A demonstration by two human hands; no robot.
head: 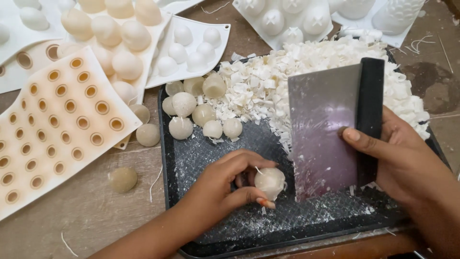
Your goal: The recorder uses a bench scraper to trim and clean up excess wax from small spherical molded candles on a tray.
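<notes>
The left hand (225,184) was curled around a small wax ball (270,182), thumb below and fingers above, pinning it low against the black tray (167,158) near the tray's front middle. The ball was pale cream, nearly white, dome-shaped and dull-surfaced, with a thin wick end poking up from its top and small crumbs of wax clinging round its edge.

The right hand (400,158) was closed on a flat metal scraper (323,134), the thumb lying across the grey blade and the fingers wrapped behind its black handle strip. The scraper stood upright on the tray, its lower edge down among wax flecks and its blade just beside the ball on the ball's right.

Behind the scraper, a heap of white wax shavings (268,86) covered the tray's far half. A cluster of similar wax balls (196,115), some cream and some slightly greyer, lay in the tray's far left corner. The tray floor showed a fine textured grid dusted with white.

On the wooden desk (86,211) to the left lay a white silicone mould sheet (52,129) with rows of round, amber-stained holes; one loose ball (122,179) sat on the desk beside it. More white moulds (191,48) with rounded cups lay farther back.
</notes>
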